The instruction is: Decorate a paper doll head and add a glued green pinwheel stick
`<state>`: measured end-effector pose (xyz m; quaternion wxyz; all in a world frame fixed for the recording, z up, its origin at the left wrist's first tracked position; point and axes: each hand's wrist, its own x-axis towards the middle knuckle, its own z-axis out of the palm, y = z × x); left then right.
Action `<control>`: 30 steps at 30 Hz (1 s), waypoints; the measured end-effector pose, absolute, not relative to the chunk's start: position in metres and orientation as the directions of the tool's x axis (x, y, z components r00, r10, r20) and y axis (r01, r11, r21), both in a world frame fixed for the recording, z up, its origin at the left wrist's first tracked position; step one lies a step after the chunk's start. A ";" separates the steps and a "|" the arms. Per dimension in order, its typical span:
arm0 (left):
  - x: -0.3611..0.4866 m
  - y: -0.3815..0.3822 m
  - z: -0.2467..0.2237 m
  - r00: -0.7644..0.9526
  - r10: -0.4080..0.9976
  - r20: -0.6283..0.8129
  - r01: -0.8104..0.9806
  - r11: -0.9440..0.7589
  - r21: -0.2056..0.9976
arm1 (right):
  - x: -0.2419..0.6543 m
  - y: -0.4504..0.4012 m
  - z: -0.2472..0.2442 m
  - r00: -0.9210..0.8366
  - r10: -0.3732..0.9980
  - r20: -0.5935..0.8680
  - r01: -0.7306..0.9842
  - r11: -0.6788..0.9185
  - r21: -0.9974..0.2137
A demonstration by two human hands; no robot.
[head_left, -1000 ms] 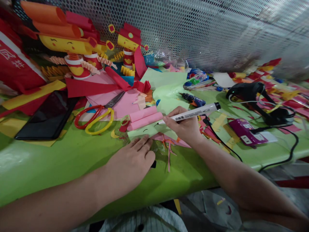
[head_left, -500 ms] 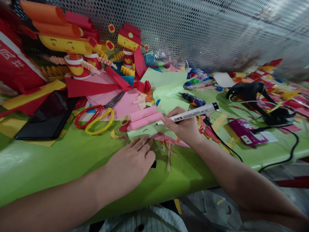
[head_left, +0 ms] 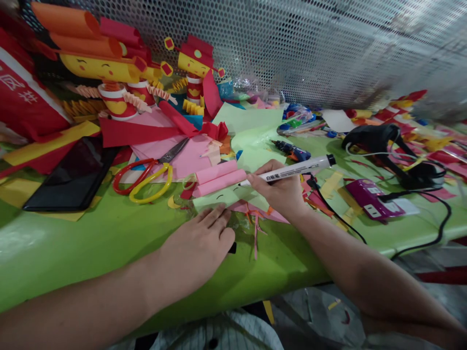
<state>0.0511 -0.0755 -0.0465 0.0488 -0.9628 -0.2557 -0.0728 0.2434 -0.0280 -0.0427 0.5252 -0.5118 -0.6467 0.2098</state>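
Note:
A white whiteboard marker [head_left: 297, 168] is gripped in my right hand [head_left: 279, 192], its dark tip close to a light green paper piece [head_left: 211, 201]. Two short curved black strokes show on that green paper. Along its upper edge lie rolled pink paper tubes [head_left: 221, 178]. My left hand [head_left: 204, 238] lies flat with fingers stretched, the fingertips pressing the paper's lower edge. Whether the marker tip touches the paper at this instant is hard to tell.
Scissors [head_left: 149, 180] with red and yellow handles and a black phone [head_left: 69, 175] lie left. Paper figures [head_left: 195, 63] stand behind. A glue gun [head_left: 292, 149], a purple power strip [head_left: 375, 199] with black cables and a black headset [head_left: 394, 150] are right.
The marker tip has moved slightly up and right, and a second short black curve now shows on the green paper. My left hand has stayed in place.

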 end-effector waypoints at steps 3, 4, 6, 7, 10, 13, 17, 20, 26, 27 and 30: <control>0.051 -0.076 -0.047 0.859 0.477 0.186 0.496 -0.866 -0.069 | 0.243 -0.028 -0.043 0.046 0.882 0.468 0.445 0.401 -0.801; 0.051 -0.075 -0.047 0.859 0.471 0.199 0.493 -0.867 -0.076 | 0.243 -0.028 -0.044 0.037 0.881 0.472 0.445 0.409 -0.797; 0.051 -0.075 -0.047 0.857 0.468 0.216 0.495 -0.864 -0.089 | 0.242 -0.028 -0.044 0.025 0.877 0.480 0.445 0.420 -0.791; 0.051 -0.075 -0.047 0.857 0.468 0.217 0.495 -0.864 -0.093 | 0.242 -0.028 -0.045 0.022 0.876 0.481 0.446 0.422 -0.789; 0.051 -0.074 -0.047 0.859 0.460 0.224 0.490 -0.867 -0.097 | 0.241 -0.028 -0.045 0.018 0.881 0.473 0.455 0.414 -0.788; 0.051 -0.074 -0.048 0.858 0.457 0.235 0.487 -0.868 -0.091 | 0.241 -0.028 -0.046 0.025 0.886 0.463 0.459 0.401 -0.793; 0.050 -0.075 -0.050 0.859 0.456 0.233 0.484 -0.872 -0.076 | 0.243 -0.028 -0.045 0.046 0.887 0.459 0.463 0.388 -0.797; 0.050 -0.075 -0.049 0.859 0.467 0.208 0.490 -0.869 -0.072 | 0.243 -0.028 -0.044 0.064 0.885 0.460 0.464 0.382 -0.799; 0.051 -0.075 -0.046 0.859 0.484 0.167 0.501 -0.862 -0.082 | 0.242 -0.029 -0.043 0.041 0.883 0.468 0.471 0.397 -0.788; 0.051 -0.075 -0.046 0.858 0.485 0.168 0.503 -0.860 -0.085 | 0.241 -0.029 -0.044 0.035 0.883 0.468 0.472 0.398 -0.787; 0.051 -0.075 -0.048 0.855 0.473 0.212 0.498 -0.863 -0.083 | 0.241 -0.029 -0.045 0.012 0.888 0.460 0.471 0.401 -0.786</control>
